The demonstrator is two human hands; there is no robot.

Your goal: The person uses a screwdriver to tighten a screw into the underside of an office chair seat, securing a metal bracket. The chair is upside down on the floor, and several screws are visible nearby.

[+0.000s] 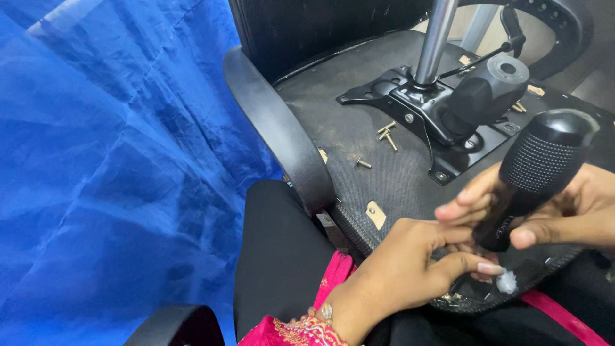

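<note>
An office chair lies overturned across the person's lap, the underside of its seat (pixel 384 166) facing up and filling the middle and right of the frame. The right hand (pixel 564 214), at the lower right, is wrapped around a black screwdriver (pixel 535 176) with a fat, knurled handle; thumb and fingers pinch the narrow lower end of the handle, and the tool stands tilted, its butt pointing toward the upper right. The tip is hidden behind the fingers. The left hand (pixel 400 269) comes up from the bottom centre, fingers curled and pinched together right at the foot of the screwdriver, touching the other hand's fingertips; whether it holds anything small I cannot tell. Both hands work at the near edge of the seat, low in the frame.

Further up, a black metal mounting plate (pixel 416 106) sits bolted to the seat, with the shiny gas column (pixel 435 41) rising from it toward the top edge and a black cylinder-shaped knob (pixel 487 93) just beside it. Several loose brass-coloured screws (pixel 387 134) lie on the seat fabric, left of the plate, well apart from the hands. A curved black armrest (pixel 275 128) runs down the centre left. A blue sheet (pixel 109 166) covers the whole left side.
</note>
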